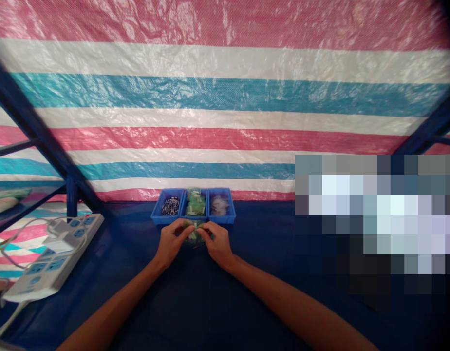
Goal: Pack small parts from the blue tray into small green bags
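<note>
Both of my hands meet over the dark blue table [188, 297], just in front of a row of three blue bins. My left hand [171, 240] is closed, its thumb and fingertips pinching one side of a small clear plastic bag with green on it [193, 237]. The other side is pinched by my right hand [219, 242]. What lies inside the bag is too small to make out. A thin dark stick-like piece [198, 246] shows just below the bag, near my right fingers.
The left bin [156, 216] holds thin dark and silvery pieces, the middle bin [195, 219] green bags, the right bin [230, 214] clear plastic pieces. A white power strip [60, 275] with cables lies left. Striped sheeting [225, 117] hangs behind; the right side is pixelated.
</note>
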The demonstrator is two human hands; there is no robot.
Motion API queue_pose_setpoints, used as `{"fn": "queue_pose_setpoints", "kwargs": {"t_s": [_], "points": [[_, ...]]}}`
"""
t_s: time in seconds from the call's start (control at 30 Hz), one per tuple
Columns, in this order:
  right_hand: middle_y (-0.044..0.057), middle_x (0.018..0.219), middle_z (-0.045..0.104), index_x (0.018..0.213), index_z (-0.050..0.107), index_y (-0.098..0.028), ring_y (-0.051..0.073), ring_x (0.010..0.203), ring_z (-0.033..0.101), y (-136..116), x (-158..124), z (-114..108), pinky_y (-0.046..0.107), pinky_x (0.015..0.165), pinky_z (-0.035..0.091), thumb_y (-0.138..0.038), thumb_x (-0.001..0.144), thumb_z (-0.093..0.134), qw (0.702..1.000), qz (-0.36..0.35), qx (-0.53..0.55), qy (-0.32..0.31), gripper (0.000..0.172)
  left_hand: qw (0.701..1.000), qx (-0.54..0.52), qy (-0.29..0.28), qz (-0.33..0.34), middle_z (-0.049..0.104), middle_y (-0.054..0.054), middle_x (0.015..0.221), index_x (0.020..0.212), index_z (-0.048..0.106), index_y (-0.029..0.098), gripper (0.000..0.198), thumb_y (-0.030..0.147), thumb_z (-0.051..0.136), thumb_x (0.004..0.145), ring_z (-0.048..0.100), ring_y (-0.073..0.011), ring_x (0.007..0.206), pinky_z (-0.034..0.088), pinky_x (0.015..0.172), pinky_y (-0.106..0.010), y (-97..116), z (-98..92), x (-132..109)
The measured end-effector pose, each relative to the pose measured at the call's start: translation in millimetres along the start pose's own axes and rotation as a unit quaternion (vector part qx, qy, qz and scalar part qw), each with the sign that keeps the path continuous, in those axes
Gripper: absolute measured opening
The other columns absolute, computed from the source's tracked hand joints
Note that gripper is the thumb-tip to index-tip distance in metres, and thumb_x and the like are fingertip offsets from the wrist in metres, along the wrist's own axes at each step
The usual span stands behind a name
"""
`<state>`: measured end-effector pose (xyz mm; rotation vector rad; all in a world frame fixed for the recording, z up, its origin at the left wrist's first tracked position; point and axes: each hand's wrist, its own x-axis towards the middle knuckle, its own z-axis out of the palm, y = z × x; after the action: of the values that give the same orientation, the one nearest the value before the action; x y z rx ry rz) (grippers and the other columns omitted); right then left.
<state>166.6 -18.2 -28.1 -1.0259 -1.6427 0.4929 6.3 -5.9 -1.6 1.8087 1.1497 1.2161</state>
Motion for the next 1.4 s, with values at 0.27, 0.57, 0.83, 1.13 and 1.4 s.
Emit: {"fn": "queue_pose_setpoints", "kwargs": {"t_s": [0.27, 0.57, 0.83, 1.13, 1.4], "points": [[0.008, 0.102, 0.056, 0.118, 0.055, -0.02, 0.015, 0.08, 0.057, 3.4, -2.9, 0.9, 0.026, 0.071, 0.048, -0.023, 0.09, 0.043, 1.0, -0.018, 0.02, 0.015, 0.031, 0.992, -0.099, 0.031, -0.073, 0.054, 0.006, 0.057, 0.093, 0.048, 0.019, 0.033, 0.039, 0.066, 0.075, 0.049, -0.0083, 0.042, 0.037, 0.038, -0.017, 4.5, 1.1, 0.8], [0.007, 0.1, 0.054, 0.09, 0.063, -0.02, 0.016, 0.088, 0.055, 1.7, -2.2, 1.5, 0.027, 0.076, 0.046, -0.02, 0.085, 0.05, 1.0, -0.031, 0.004, 0.002, 0.014, 0.99, -0.11, -0.012, -0.085, 0.048, 0.007, 0.054, 0.094, 0.052, 0.019, 0.027, 0.042, 0.059, 0.081, 0.041, -0.0071, 0.039, 0.029, 0.036, -0.018, 1.5, 0.4, -0.9], [0.001, 0.072, 0.058, 0.079, 0.058, -0.016, 0.012, 0.063, 0.054, 0.7, 1.0, -0.2, 0.022, 0.061, 0.042, -0.026, 0.087, 0.05, 0.999, 0.037, 0.006, 0.026, 0.015, 0.995, 0.064, -0.009, 0.07, 0.059, -0.007, 0.094, 0.076, 0.065, 0.014, 0.032, 0.041, 0.051, 0.086, 0.056, -0.0195, 0.091, 0.045, 0.081, -0.028, 4.9, -7.7, 1.7], [0.002, 0.076, 0.061, 0.084, 0.061, -0.017, 0.013, 0.065, 0.054, 1.3, 0.5, -0.8, 0.022, 0.062, 0.042, -0.027, 0.087, 0.051, 1.0, 0.003, 0.015, -0.006, 0.015, 0.998, 0.04, -0.005, 0.038, 0.066, -0.005, 0.085, 0.087, 0.067, 0.015, 0.02, 0.033, 0.061, 0.08, 0.06, -0.0178, 0.079, 0.049, 0.074, -0.027, -3.5, -6.4, 1.4], [0.002, 0.074, 0.058, 0.083, 0.061, -0.016, 0.013, 0.066, 0.053, 4.1, -0.3, 2.2, 0.023, 0.062, 0.041, -0.03, 0.088, 0.052, 0.999, -0.015, 0.002, -0.03, 0.017, 0.998, -0.037, 0.034, -0.029, 0.068, -0.004, 0.08, 0.085, 0.065, 0.014, 0.024, 0.033, 0.07, 0.071, 0.064, -0.0177, 0.075, 0.051, 0.071, -0.027, -4.1, -4.9, 1.6]]}}
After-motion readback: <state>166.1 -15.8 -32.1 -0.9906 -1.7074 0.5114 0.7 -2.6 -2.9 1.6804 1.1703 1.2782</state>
